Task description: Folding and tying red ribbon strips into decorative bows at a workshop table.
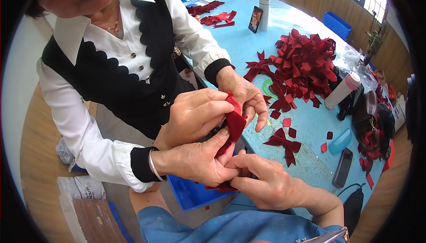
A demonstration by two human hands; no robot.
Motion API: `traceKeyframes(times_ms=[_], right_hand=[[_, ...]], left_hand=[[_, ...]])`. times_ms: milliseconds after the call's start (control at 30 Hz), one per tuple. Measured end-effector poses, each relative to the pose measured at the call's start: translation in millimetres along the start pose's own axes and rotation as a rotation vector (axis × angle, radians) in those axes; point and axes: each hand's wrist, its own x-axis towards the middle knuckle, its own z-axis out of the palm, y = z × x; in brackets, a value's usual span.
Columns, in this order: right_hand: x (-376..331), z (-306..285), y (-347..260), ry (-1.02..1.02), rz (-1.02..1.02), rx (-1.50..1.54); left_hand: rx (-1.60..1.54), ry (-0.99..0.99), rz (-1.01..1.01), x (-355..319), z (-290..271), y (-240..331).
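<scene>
A dark red velvet ribbon (235,123) is bunched among several hands in the middle. Reaching in from the left, my left hand (195,114) is closed, pinching the ribbon's upper end between thumb and fingers. My right hand (266,183) is closed at the ribbon's lower part; its fingertips and their grip are partly hidden. A co-worker's braceleted hand (195,161) presses a thumb on the ribbon between my hands. The co-worker's other hand (244,94) is behind the ribbon's upper end, its fingers loosely spread.
The blue table (248,43) bears a heap of red bows (306,61), a single bow (284,145), a clear ruler (316,158), a green tape ring (268,88), phones and bottles. Below our hands is a blue bin (191,201). The co-worker stands close at left.
</scene>
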Motion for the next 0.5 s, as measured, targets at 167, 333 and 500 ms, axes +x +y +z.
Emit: traceKeyframes(times_ms=[167, 333, 500], right_hand=[[0, 2, -2, 0.018, -0.016, 0.006], [-1, 2, -1, 0.023, -0.017, 0.014], [-1, 0, -1, 0.012, -0.014, 0.012]], left_hand=[[0.035, 0.018, 0.118, 4, 3, -7], [0.099, -0.071, 0.081, -12, -1, -9], [-0.071, -0.029, -0.029, -10, -3, -7]])
